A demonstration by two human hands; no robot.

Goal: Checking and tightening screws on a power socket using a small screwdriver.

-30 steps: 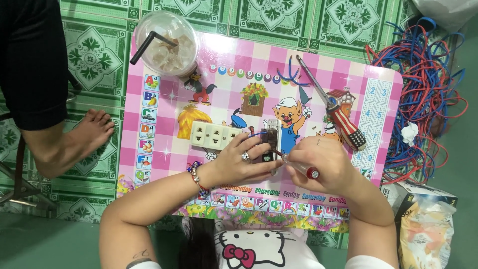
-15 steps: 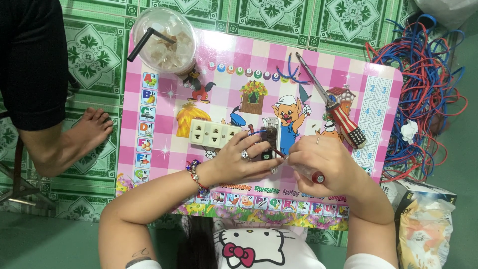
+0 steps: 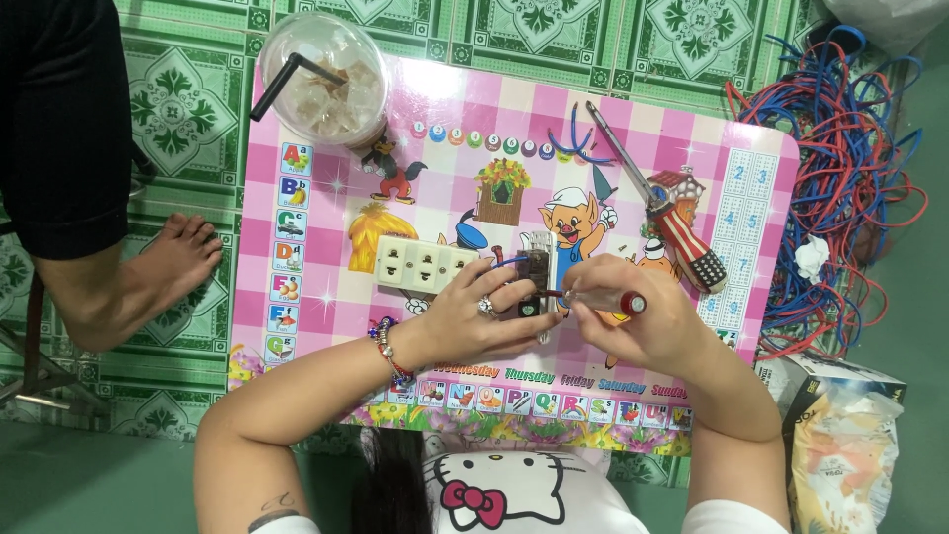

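Left hand (image 3: 474, 316) grips switch (image 3: 535, 282) at desk (image 3: 326, 297) centre — right hand (image 3: 643, 321) pinches screwdriver (image 3: 598, 297) against it

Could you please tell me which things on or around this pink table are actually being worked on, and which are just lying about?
In hand:
- small dark electrical part, steadied by the left hand
- clear-handled screwdriver in the right hand, tip at the part

Lying about:
- cream socket strip
- red-striped screwdriver
- iced drink cup
- wire tangle on the floor
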